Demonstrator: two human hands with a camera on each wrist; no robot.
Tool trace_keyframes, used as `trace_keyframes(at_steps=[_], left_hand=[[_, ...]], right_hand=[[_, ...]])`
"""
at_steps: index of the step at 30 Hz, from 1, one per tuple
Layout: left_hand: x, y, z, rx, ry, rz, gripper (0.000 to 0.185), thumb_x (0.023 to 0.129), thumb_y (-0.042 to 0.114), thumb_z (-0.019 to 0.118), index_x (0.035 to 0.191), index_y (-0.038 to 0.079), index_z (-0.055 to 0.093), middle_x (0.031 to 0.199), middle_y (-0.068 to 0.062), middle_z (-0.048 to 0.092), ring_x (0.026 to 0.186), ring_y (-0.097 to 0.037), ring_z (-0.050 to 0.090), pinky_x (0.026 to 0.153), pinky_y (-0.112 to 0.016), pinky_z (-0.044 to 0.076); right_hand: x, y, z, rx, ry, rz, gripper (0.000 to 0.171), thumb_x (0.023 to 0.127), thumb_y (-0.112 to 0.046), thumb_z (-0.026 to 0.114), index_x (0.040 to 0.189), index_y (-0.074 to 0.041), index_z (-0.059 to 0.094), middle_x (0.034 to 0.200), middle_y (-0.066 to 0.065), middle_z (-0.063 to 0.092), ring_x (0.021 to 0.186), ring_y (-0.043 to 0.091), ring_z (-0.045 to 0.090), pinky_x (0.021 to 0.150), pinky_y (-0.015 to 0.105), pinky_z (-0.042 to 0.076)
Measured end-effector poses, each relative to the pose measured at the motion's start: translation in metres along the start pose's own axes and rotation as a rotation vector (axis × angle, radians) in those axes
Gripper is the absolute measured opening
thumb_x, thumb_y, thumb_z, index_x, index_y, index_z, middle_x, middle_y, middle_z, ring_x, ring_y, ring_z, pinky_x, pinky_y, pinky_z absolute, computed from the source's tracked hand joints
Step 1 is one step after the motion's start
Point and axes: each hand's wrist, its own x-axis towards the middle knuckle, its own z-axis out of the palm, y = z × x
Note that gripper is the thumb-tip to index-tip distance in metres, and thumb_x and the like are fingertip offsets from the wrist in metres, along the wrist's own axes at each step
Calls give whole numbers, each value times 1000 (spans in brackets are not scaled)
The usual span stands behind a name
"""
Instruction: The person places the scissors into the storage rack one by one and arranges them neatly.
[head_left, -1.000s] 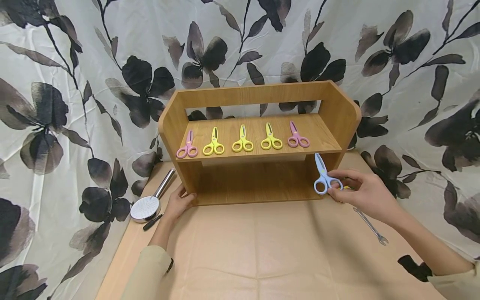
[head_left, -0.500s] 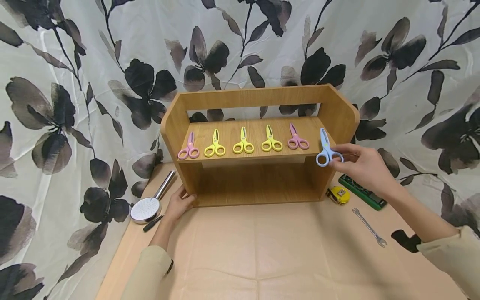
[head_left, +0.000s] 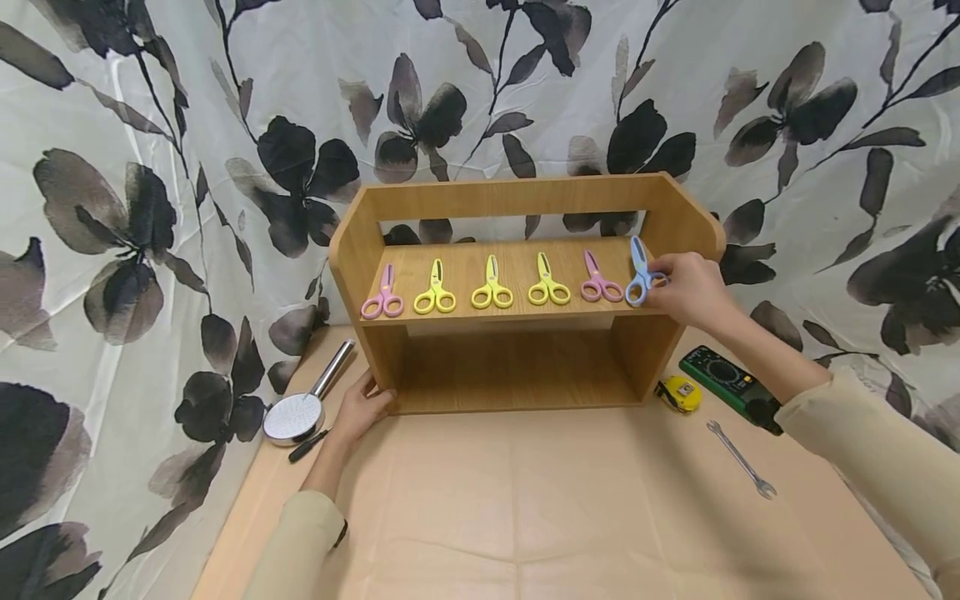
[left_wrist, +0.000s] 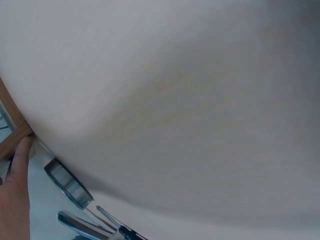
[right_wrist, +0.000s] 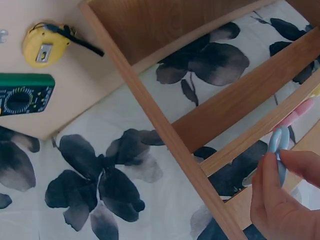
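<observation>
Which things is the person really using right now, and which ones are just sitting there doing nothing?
In use:
blue scissors, pinched by the right hand
wooden shelf, steadied by the left hand
pink and yellow scissors lined up on the shelf

Just lying about:
shower head
black pen
yellow tape measure
green multimeter
wrench

Matt wood-grain shelf, smooth plastic blue scissors, glossy chrome shower head, soft printed cloth backdrop
</observation>
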Motion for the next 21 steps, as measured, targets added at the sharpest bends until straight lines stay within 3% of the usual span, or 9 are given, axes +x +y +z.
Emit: trace_keyframes(at_steps=[8, 16, 21], left_hand=[[-2, 0, -1, -14, -2, 14, 77, 99, 7, 62, 166, 17, 26, 166, -21, 36, 139, -38, 50, 87, -33, 59], [-1, -1, -1, -45, -3, 14, 77, 99, 4, 62, 166, 19, 27, 165, -21, 37, 140, -41, 49, 94, -38, 59], [0, -1, -1, -56, -6, 22, 77, 98, 2, 62, 166, 19, 28, 164, -22, 37, 139, -42, 49, 95, -41, 59]], right_hand=[[19, -2, -8, -76, -95, 38, 41, 87, -7, 69, 121, 14, 68, 115, 31, 66, 99, 40, 52, 77, 44, 45], [33, -6, -16, -149, -191, 44, 32, 84, -7, 69, 110, 10, 72, 100, 23, 64, 94, 38, 52, 67, 35, 38], [39, -7, -14, -179, -233, 54, 6, 79, -4, 68, 81, 1, 69, 72, 8, 54, 73, 28, 50, 57, 32, 36]])
